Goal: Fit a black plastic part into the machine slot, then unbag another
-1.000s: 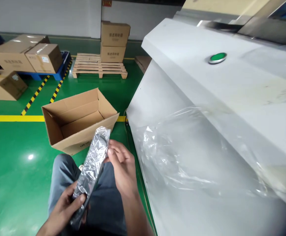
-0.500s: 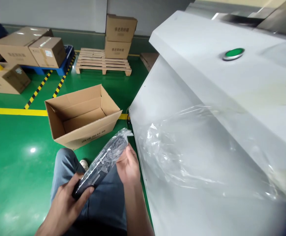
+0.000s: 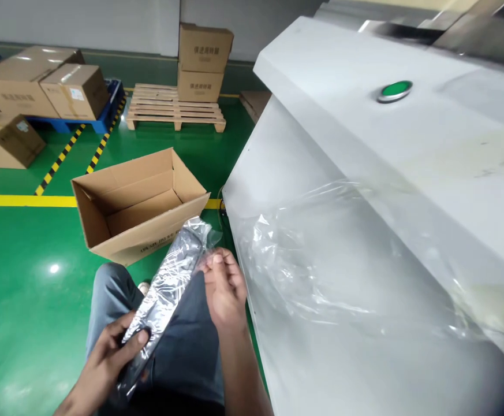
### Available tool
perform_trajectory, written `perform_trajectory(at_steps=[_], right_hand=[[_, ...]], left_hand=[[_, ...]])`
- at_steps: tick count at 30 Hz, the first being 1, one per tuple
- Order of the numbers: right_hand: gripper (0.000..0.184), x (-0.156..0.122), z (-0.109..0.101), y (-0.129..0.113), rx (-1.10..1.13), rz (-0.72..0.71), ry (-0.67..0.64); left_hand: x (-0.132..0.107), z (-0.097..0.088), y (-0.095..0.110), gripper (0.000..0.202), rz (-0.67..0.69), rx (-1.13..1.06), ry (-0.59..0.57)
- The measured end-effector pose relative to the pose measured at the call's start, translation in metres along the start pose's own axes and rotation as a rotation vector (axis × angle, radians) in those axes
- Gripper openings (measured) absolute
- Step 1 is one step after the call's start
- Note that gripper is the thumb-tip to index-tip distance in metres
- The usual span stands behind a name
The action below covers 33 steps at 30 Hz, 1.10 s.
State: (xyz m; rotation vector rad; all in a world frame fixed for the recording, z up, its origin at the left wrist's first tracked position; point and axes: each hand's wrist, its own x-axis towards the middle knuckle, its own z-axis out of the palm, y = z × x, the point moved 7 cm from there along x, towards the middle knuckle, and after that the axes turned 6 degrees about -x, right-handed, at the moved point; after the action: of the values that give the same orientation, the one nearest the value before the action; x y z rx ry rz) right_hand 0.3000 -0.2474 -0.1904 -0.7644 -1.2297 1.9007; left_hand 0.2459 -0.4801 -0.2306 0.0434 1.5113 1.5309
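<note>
A long dark object in a clear plastic bag slants above my lap; the glare on the film hides what kind of thing it is. My left hand is closed round its lower end, thumb on top. At the upper end, my right hand pinches the loose edge of the bag between thumb and fingers. Just beyond the bagged object stands an open cardboard box on the floor, and no contents show in the part of it I can see.
To my right rises a white machine panel with a green oval button. A clear plastic sheet lies across it. Farther off are a wooden pallet with stacked cartons, and more cartons on a blue pallet.
The bagged object has turned steeper and shifted left, its lower end now reaching below my left hand. My right hand has moved from beside its top to pinching the bag's edge.
</note>
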Motion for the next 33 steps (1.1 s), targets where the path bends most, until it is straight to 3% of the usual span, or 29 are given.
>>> perform_trajectory(at_steps=[3,8,11,15,18,20,26,33], right_hand=[[0.036,-0.006,0.007,-0.006,0.004,0.018,-0.031],[0.033,-0.018,0.001,-0.028,-0.232,-0.11,0.05],[0.033,-0.017,0.002,-0.028,-0.209,-0.114,0.031],[0.034,-0.01,0.002,-0.014,-0.097,-0.065,0.043],[0.042,-0.011,0.008,-0.003,-0.068,-0.034,-0.019],[0.045,-0.014,0.014,-0.003,-0.069,-0.049,-0.07],[0.028,-0.021,0.019,-0.015,-0.328,-0.075,-0.06],[0.026,-0.022,0.013,-0.02,-0.535,-0.184,-0.05]], left_hand=[[0.0,-0.002,-0.003,0.061,-0.05,-0.049,0.026],[0.008,-0.007,0.026,0.047,0.187,0.2,0.164],[0.012,-0.008,0.023,0.05,0.125,0.161,0.129],[0.01,-0.008,0.001,0.063,-0.043,-0.068,0.04],[0.006,-0.006,-0.011,0.071,-0.113,-0.149,-0.002],[0.005,-0.005,-0.013,0.07,-0.121,-0.17,0.023],[0.006,0.006,-0.005,0.062,-0.122,-0.194,0.029],[0.018,-0.002,-0.001,0.064,-0.072,-0.084,0.02]])
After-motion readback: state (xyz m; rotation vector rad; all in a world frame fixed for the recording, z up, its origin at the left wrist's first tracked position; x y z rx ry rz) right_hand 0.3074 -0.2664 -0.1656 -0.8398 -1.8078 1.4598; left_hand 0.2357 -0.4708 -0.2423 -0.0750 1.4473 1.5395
